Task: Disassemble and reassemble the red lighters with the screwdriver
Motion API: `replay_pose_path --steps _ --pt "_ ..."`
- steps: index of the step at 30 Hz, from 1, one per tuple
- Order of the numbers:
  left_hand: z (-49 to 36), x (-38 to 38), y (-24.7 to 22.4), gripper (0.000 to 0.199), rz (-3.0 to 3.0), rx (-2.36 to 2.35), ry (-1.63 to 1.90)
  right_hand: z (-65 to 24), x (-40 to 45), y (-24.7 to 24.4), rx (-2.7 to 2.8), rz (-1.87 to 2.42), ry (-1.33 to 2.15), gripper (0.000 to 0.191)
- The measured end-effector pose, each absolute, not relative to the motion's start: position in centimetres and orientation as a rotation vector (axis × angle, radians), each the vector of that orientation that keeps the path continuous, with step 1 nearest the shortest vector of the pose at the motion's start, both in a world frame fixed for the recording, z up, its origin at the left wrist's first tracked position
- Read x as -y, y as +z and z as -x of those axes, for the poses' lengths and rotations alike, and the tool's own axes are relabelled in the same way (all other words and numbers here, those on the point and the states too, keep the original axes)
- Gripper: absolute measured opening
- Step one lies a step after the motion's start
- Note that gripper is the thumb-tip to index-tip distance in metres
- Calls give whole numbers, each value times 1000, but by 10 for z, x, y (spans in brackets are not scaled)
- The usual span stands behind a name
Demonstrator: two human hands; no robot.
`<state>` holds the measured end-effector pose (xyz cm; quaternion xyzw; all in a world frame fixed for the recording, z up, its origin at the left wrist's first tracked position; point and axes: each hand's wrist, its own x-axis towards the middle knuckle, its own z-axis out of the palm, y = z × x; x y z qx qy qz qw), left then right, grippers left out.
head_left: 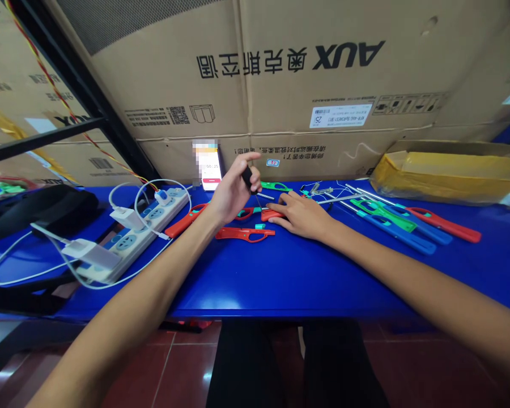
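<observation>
My left hand [233, 190] is closed around a small screwdriver with a black handle [247, 178], its thin shaft pointing down toward the red lighter part. My right hand [300, 215] presses a red lighter part [272, 215] on the blue table, fingers closed on it. Just in front of the hands lies a red lighter shell [246, 234] with a small teal piece [260, 226] beside it. Another red lighter piece [182, 224] rests partly behind my left forearm. A green lighter piece [276, 186] lies behind the hands.
Blue, green and red long lighters [446, 224] lie at the right of the blue table [272, 283]. A power strip [130, 238] with chargers and white cables is at the left. A phone [210, 167] leans on the large cardboard box [280, 28]. A yellow-taped carton [450, 175] stands back right.
</observation>
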<state>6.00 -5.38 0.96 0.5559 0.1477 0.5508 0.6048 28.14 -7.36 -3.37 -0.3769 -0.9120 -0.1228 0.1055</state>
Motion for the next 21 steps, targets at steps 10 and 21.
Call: replay_pose_path --steps 10,21 --pt "-61 53 6 31 -1320 -431 1342 -282 72 -35 2689 1095 -344 54" --pt "-61 52 5 33 -1275 -426 1335 -282 73 -36 2688 1092 -358 54"
